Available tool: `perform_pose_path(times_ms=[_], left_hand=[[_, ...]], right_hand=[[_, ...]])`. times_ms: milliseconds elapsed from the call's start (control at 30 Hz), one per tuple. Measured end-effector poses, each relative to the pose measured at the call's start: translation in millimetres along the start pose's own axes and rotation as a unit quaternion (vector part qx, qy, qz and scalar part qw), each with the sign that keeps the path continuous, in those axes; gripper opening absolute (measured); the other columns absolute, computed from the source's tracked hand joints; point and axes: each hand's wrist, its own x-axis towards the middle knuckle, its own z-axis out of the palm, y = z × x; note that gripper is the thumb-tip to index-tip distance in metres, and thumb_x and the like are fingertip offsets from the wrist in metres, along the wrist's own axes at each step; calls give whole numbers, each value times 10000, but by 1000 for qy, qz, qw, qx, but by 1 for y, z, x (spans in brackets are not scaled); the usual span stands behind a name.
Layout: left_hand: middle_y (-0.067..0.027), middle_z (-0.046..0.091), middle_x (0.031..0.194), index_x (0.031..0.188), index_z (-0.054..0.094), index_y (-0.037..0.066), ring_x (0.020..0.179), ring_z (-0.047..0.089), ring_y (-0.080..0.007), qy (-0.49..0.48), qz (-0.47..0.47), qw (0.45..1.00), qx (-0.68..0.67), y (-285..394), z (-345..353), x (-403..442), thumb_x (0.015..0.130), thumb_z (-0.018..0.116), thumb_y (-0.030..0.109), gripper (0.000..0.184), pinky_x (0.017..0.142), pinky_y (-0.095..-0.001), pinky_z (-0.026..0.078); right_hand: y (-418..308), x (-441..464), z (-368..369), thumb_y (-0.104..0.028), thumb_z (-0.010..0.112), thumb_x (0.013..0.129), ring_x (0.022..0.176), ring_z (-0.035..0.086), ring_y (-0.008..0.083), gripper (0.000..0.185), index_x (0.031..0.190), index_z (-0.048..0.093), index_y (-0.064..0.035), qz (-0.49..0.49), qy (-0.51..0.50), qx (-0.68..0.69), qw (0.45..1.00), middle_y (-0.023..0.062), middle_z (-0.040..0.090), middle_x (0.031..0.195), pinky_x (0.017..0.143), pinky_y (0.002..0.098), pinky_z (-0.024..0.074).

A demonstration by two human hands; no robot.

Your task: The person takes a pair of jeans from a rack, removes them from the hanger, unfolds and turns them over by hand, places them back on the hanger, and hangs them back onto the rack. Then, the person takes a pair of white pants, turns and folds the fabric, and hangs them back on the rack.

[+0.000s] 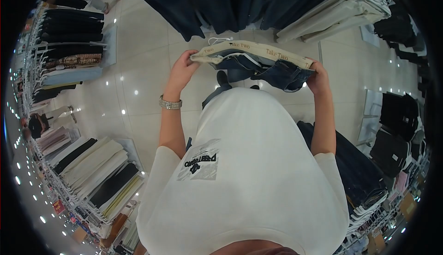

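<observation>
A pair of dark blue jeans point(284, 73) is stretched out sideways in front of me, its waistband on top. The cream inside of the waistband point(249, 47) bears repeated "Take Two" lettering. At its left end, my left hand point(184, 66) is closed around the band; a metal watch point(170, 103) sits on that wrist. My right hand point(318, 77) grips the other end, with some of its fingers hidden behind the denim. A white cord or tag loop point(220, 40) shows above the waistband near my left hand.
Dark jeans point(203, 6) and beige trousers point(334, 17) hang on a rack just ahead. Racks of folded-over trousers point(92, 167) line the left. More dark jeans point(355, 167) hang close by my right side. Glossy floor tiles point(143, 80) lie between the racks.
</observation>
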Motion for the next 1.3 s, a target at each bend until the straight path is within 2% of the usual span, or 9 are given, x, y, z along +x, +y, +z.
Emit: perform_pose_path(times_ms=[67,167,233,333,433,633,833,1167,1300], left_hand=[[-55,699,1033,1259,575,-20,941,649,-121,34,2,999,-8,1,8,4,974,629,117,320,862,-257,497],[-26,682,937,1179,627,-9,886,631,-110,90,25,995,29,0,16,7,983,641,153,255,832,-247,492],[-16,661,920,1127,653,-6,874,612,-110,132,61,982,123,-13,16,15,973,657,174,237,796,-245,483],[23,611,842,1111,652,1,807,562,-93,195,175,961,85,-19,26,22,1003,628,227,252,745,-242,459],[45,584,842,1081,649,13,793,517,-61,166,100,979,59,-9,31,14,1039,570,257,259,709,-229,432],[-5,656,935,1033,617,24,832,591,-53,154,77,969,-178,-14,46,24,1071,516,290,287,766,-235,508],[-54,697,992,1087,614,18,873,697,-151,161,28,926,-340,5,54,30,1067,509,297,299,792,-313,585],[-60,700,1013,1100,605,29,893,700,-167,108,10,908,-404,30,58,17,1055,536,297,280,810,-323,584],[-57,699,1003,1092,602,37,886,700,-167,93,-2,899,-429,41,57,13,1046,557,277,249,797,-330,590]], right_hand=[[-1,-2,20,-208,488,824,909,640,229,367,1064,631,31,18,74,91,993,98,669,955,868,338,497],[6,5,13,-231,512,883,912,650,229,291,1030,630,-9,12,-10,194,981,89,670,955,867,352,515],[11,13,2,-246,533,923,904,657,216,253,1017,630,-33,4,-17,200,980,83,673,958,850,346,527],[22,23,-4,-259,562,957,898,667,205,224,1023,628,-56,2,27,203,979,74,677,963,827,347,546],[25,23,-5,-267,563,976,912,679,219,225,1039,625,-59,-7,60,217,974,80,682,963,831,364,559],[15,28,3,-274,542,992,953,700,267,263,1061,632,-37,-3,69,247,967,138,707,1013,871,396,568],[17,31,1,-284,526,998,943,712,292,314,1053,648,1,11,28,286,958,179,721,1030,881,405,573],[21,34,8,-325,506,1015,982,702,279,371,1101,639,10,16,50,270,961,168,714,1072,927,404,547],[34,45,20,-370,519,1024,1093,648,251,398,1160,635,-14,14,107,130,986,130,687,1141,980,366,487]])
